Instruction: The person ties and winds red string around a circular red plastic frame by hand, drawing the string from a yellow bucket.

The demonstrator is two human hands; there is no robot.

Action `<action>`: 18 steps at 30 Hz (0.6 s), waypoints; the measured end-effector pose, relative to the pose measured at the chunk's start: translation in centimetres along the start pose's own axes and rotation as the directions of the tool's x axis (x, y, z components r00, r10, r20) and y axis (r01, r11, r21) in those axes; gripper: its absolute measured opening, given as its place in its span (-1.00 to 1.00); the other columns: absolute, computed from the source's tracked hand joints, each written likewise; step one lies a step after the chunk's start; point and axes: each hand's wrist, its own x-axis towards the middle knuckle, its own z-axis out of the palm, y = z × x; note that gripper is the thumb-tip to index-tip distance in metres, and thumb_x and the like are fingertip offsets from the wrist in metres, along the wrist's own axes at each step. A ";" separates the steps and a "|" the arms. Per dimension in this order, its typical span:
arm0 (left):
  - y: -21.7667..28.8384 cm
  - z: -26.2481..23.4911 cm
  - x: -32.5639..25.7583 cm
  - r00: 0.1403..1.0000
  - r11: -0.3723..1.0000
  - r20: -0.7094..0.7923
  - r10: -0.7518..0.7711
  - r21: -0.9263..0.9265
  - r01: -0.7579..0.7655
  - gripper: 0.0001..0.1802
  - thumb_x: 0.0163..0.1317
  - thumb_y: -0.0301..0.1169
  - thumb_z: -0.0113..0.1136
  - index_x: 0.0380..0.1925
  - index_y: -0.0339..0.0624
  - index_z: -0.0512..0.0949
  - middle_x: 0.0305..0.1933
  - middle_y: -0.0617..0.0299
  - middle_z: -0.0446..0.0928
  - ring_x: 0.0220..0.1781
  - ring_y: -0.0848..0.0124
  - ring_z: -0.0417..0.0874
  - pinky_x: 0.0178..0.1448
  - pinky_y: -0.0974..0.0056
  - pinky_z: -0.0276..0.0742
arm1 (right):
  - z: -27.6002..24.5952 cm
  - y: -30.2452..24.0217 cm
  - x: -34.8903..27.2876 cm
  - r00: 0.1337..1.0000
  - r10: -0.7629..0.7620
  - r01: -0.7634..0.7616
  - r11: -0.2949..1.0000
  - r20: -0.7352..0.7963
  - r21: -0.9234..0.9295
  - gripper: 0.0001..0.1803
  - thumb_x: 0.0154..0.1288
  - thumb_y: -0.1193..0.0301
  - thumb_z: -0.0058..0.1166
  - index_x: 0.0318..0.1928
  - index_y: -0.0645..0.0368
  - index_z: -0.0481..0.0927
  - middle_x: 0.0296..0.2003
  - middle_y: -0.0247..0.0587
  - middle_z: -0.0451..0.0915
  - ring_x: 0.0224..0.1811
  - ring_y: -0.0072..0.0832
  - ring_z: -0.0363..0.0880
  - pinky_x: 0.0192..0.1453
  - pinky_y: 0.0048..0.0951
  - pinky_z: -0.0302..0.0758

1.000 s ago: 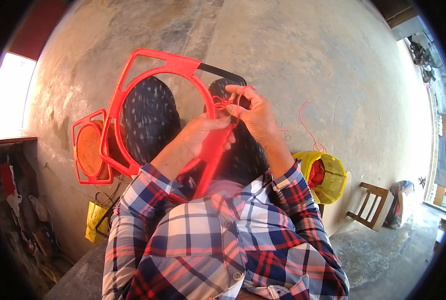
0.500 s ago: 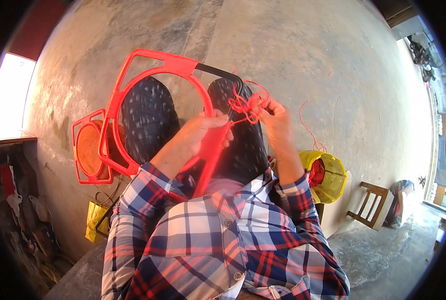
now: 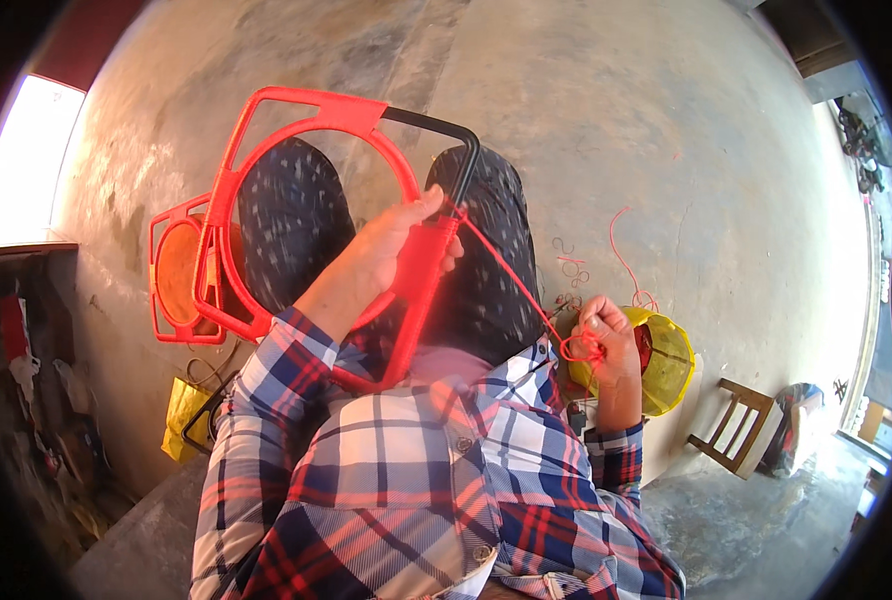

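Observation:
A squarish metal frame with a ring inside it (image 3: 316, 98) lies over my knees, mostly wrapped in red cord. Bare black metal (image 3: 431, 122) shows at its far right corner. My left hand (image 3: 391, 245) is closed around the wrapped right side, its thumb beside the point where the wrapping ends. From there a red cord (image 3: 511, 272) runs straight toward me and to the right. My right hand (image 3: 614, 338) pinches that cord, with a loose looped bundle of it (image 3: 578, 348) at the fingers, in front of a yellow basket (image 3: 678, 370).
On the left stands a similar red-wrapped frame with an orange round middle (image 3: 178, 270). Below it is a yellow bag (image 3: 186, 415). A wooden stool (image 3: 738, 428) stands at the right. A loose red cord end (image 3: 618, 240) trails from the basket onto the concrete floor.
My right hand has moved away from the frame, down and to the right, with the cord bundle. The cord now stretches between hand and frame. My left hand keeps its grip.

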 end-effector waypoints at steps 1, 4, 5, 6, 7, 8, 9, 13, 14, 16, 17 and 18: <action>0.2 0.3 -0.3 1.000 1.000 -0.017 0.008 -0.009 -0.008 -0.69 0.30 -0.16 0.14 -0.12 -0.15 0.52 -0.45 0.04 0.58 -0.49 0.26 0.62 -0.38 0.24 0.57 | -1.8 0.4 -0.4 0.993 -0.001 -0.021 0.982 -0.118 -0.187 -0.91 0.28 0.50 0.09 -0.31 0.16 0.43 -0.61 -0.42 0.33 -0.68 -0.66 0.22 -0.58 -0.63 0.19; 0.5 -0.1 0.0 1.000 1.000 0.004 0.021 0.004 -0.021 -0.66 0.30 -0.18 0.13 -0.07 -0.17 0.54 -0.46 0.05 0.58 -0.50 0.27 0.62 -0.40 0.25 0.58 | -4.3 0.4 -1.6 0.968 -0.015 -0.051 0.966 -0.249 -0.255 -0.93 0.29 0.54 0.06 -0.34 0.16 0.45 -0.59 -0.45 0.35 -0.67 -0.72 0.24 -0.64 -0.64 0.17; 0.4 -0.4 0.1 0.999 0.999 0.042 0.026 0.029 -0.027 -0.70 0.30 -0.21 0.13 -0.10 -0.16 0.55 -0.46 0.04 0.58 -0.50 0.28 0.62 -0.40 0.25 0.58 | -5.7 0.8 -1.4 0.931 -0.075 -0.062 0.932 -0.357 -0.357 -0.93 0.29 0.53 0.07 -0.34 0.14 0.46 -0.59 -0.45 0.35 -0.66 -0.71 0.26 -0.63 -0.64 0.20; 0.3 -0.7 0.1 0.999 0.999 0.042 0.022 0.027 -0.023 -0.70 0.30 -0.21 0.13 -0.10 -0.16 0.55 -0.46 0.04 0.58 -0.50 0.28 0.62 -0.40 0.25 0.58 | -7.0 1.0 -1.4 0.878 -0.143 -0.091 0.888 -0.458 -0.451 -0.93 0.29 0.51 0.08 -0.34 0.13 0.46 -0.59 -0.45 0.36 -0.66 -0.71 0.27 -0.62 -0.64 0.22; 0.3 -0.9 0.4 0.998 0.999 0.036 0.042 -0.009 -0.042 -0.71 0.29 -0.23 0.13 -0.11 -0.18 0.55 -0.44 0.04 0.58 -0.49 0.28 0.63 -0.40 0.25 0.58 | -7.9 0.7 -1.5 0.817 -0.148 -0.121 0.901 -0.558 -0.416 -0.95 0.31 0.46 0.09 -0.30 0.11 0.49 -0.56 -0.45 0.39 -0.60 -0.72 0.32 -0.58 -0.66 0.26; 0.2 -1.0 0.7 0.998 0.997 0.031 0.062 -0.045 -0.061 -0.72 0.29 -0.25 0.13 -0.12 -0.19 0.54 -0.41 0.05 0.59 -0.49 0.28 0.63 -0.39 0.25 0.58 | -8.6 0.4 -1.6 0.813 -0.154 -0.116 0.902 -0.561 -0.416 -0.95 0.31 0.46 0.09 -0.30 0.11 0.49 -0.56 -0.45 0.39 -0.60 -0.72 0.32 -0.58 -0.66 0.26; -0.1 -1.2 0.8 0.998 0.997 0.027 0.061 -0.046 -0.060 -0.72 0.29 -0.25 0.13 -0.12 -0.19 0.54 -0.41 0.05 0.59 -0.49 0.28 0.63 -0.39 0.25 0.58 | -8.6 0.0 -0.9 0.819 -0.439 -0.093 0.534 -0.370 -0.840 -0.96 0.32 0.45 0.08 -0.27 0.11 0.51 -0.52 -0.45 0.42 -0.57 -0.72 0.34 -0.55 -0.66 0.28; -0.8 -0.8 1.2 0.997 0.994 -0.003 0.073 0.083 -0.073 -0.73 0.27 -0.29 0.14 -0.14 -0.24 0.53 -0.28 0.11 0.59 -0.38 0.32 0.65 -0.30 0.26 0.60 | -2.8 -1.6 5.6 0.810 -0.400 0.119 0.828 -0.429 -0.548 -0.86 0.33 0.42 0.09 -0.16 0.20 0.52 -0.38 -0.40 0.50 -0.42 -0.70 0.42 -0.41 -0.60 0.38; -1.0 -0.6 1.3 0.991 0.986 -0.042 0.127 0.112 -0.122 -0.72 0.26 -0.31 0.14 -0.12 -0.27 0.52 -0.24 0.15 0.59 -0.34 0.33 0.65 -0.26 0.26 0.61 | -0.5 -2.0 7.4 0.826 -0.388 0.165 0.859 -0.408 -0.485 -0.81 0.32 0.44 0.10 -0.11 0.24 0.51 -0.35 -0.37 0.54 -0.38 -0.68 0.46 -0.37 -0.57 0.41; -1.6 -1.1 1.7 0.974 0.974 -0.065 0.215 0.082 -0.210 -0.66 0.26 -0.34 0.12 -0.03 -0.29 0.46 -0.11 0.19 0.56 -0.17 0.39 0.63 -0.19 0.28 0.60 | 5.8 -2.7 10.7 0.846 -0.455 0.189 0.744 -0.279 -0.641 -0.82 0.30 0.37 0.14 -0.19 0.22 0.55 -0.37 -0.42 0.53 -0.41 -0.71 0.48 -0.37 -0.61 0.42; -1.6 -0.6 1.4 0.939 0.943 -0.107 0.326 0.110 -0.315 -0.61 0.26 -0.36 0.12 0.05 -0.27 0.41 -0.04 0.18 0.52 -0.08 0.39 0.59 -0.12 0.28 0.58 | 7.6 -2.9 12.4 0.868 -0.469 0.205 0.639 -0.163 -0.742 -0.83 0.27 0.38 0.16 -0.22 0.22 0.56 -0.32 -0.39 0.56 -0.39 -0.69 0.51 -0.35 -0.59 0.44; -1.6 -0.1 1.0 0.887 0.897 -0.148 0.437 0.140 -0.419 -0.56 0.25 -0.37 0.11 0.12 -0.26 0.36 0.04 0.18 0.49 0.01 0.39 0.55 -0.05 0.28 0.57 | 9.1 -2.7 14.0 0.887 -0.460 0.230 0.518 -0.043 -0.824 -0.83 0.24 0.38 0.17 -0.25 0.23 0.58 -0.28 -0.36 0.60 -0.37 -0.66 0.55 -0.33 -0.57 0.46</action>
